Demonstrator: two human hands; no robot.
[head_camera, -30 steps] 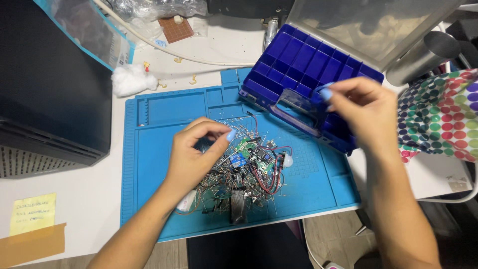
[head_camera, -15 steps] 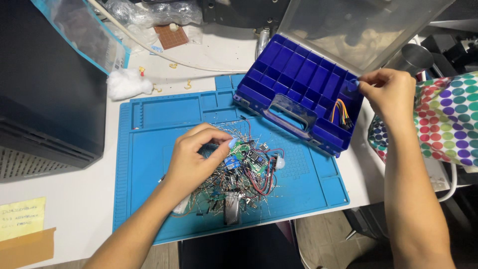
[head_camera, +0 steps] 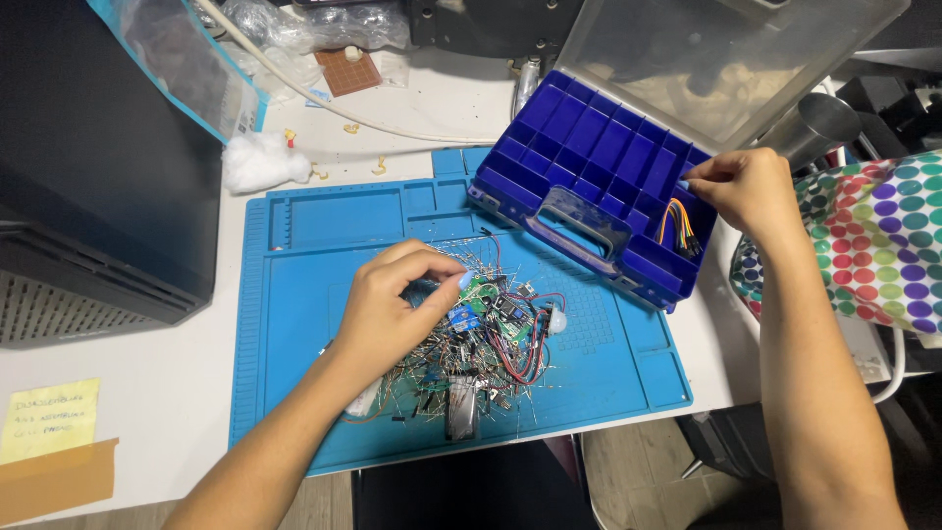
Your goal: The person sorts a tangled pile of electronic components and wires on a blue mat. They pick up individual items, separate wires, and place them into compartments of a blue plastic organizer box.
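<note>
Jumper wires (head_camera: 677, 224), a multicoloured bundle, lie in a right-hand compartment of the open dark-blue organiser case (head_camera: 589, 147) at the blue work mat's (head_camera: 294, 294) far edge. A yellow sticky note (head_camera: 47, 420) sits lower left above brown tape (head_camera: 59, 481). The right hand (head_camera: 746, 186) pinches at the case's rim, perhaps holding something tiny. The left hand (head_camera: 392, 304), fingers curled, pinches into the component pile (head_camera: 481, 344).

A tangled pile of components (head_camera: 486, 339) lies mid-mat, while the blue organiser (head_camera: 599, 162), lid up, sits tilted beyond it with bundled jumper wires (head_camera: 677, 224) in one right-hand compartment.
</note>
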